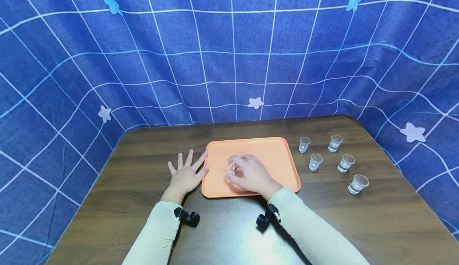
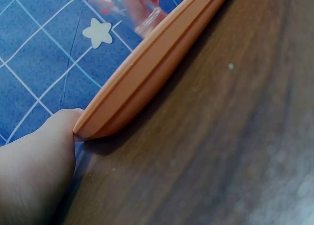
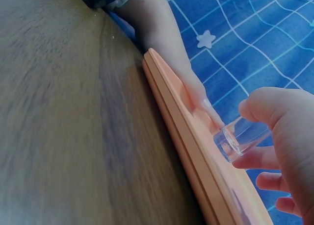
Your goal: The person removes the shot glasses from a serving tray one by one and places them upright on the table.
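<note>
An orange tray (image 1: 265, 153) lies on the wooden table. My right hand (image 1: 252, 175) is over its middle and pinches a small clear shot glass (image 3: 240, 136) between thumb and fingers. In the right wrist view the glass is tilted, its thick base toward the tray; whether it touches the tray I cannot tell. My left hand (image 1: 185, 177) lies with fingers spread at the tray's left edge, the thumb touching the rim. The left wrist view shows the left thumb (image 2: 44, 156) against the tray's corner, with the glass blurred behind the rim.
Several more shot glasses stand right of the tray, among them a near one (image 1: 358, 184) and a far one (image 1: 335, 143). A blue curtain (image 1: 222, 65) with white lines and stars hangs behind the table (image 1: 143, 169). Black wrist cameras sit on both sleeves.
</note>
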`<state>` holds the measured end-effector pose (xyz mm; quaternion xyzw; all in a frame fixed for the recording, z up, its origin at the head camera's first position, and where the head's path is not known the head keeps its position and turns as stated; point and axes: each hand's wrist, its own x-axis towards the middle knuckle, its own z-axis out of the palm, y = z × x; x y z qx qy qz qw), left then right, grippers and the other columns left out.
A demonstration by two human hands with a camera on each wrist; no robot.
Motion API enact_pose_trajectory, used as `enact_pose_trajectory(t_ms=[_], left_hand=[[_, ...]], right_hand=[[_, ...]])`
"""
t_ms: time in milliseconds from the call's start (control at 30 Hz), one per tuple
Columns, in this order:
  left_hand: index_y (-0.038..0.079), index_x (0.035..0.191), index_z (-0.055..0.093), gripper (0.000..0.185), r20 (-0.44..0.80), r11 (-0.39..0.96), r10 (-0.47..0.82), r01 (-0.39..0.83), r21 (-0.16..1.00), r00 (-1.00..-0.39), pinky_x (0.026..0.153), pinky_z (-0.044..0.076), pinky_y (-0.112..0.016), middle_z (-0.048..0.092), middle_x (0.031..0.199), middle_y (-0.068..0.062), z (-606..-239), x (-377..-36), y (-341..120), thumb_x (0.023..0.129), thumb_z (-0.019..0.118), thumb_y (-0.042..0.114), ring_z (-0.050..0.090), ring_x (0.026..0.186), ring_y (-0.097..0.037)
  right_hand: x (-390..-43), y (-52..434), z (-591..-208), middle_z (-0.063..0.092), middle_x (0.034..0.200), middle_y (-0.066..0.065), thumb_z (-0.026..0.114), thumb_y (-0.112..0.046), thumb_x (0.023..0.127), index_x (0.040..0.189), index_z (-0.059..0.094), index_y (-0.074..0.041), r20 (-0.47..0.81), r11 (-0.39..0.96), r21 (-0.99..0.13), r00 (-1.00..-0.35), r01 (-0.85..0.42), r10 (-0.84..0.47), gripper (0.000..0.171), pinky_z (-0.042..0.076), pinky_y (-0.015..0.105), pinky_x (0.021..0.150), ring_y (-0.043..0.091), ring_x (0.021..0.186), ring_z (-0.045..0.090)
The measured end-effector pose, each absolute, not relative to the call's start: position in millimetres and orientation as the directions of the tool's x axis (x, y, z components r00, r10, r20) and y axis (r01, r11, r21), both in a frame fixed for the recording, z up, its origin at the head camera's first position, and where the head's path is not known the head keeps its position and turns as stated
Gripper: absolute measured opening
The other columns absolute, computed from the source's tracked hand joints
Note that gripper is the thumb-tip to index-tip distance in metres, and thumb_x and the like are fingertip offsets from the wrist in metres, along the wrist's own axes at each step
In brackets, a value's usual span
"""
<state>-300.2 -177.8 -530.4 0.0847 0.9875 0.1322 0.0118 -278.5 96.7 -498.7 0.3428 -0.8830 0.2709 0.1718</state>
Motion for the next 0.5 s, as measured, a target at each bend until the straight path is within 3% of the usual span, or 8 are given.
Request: enact_pose_trajectory(t_ms=[500], left_hand=[[0.047,0.16,0.02,0.065,0.016,0.94,0.191,0.188,0.284,-0.981,0.104,-0.014,-0.08,0.009,0.169,-0.016,-529,-300,-177,0.1,0.023,0.072,-0.006,0.149,-0.056]], right_hand=[[-262,150,-495,0.067,0.081,-0.008,0.076,-0.035,0.084,0.11,0.065,-0.015,0.52,0.663,-0.323,-0.712,-0.675,-0.472,0.035,0.051,0.045,0.086,0.022,0.09,0.066]])
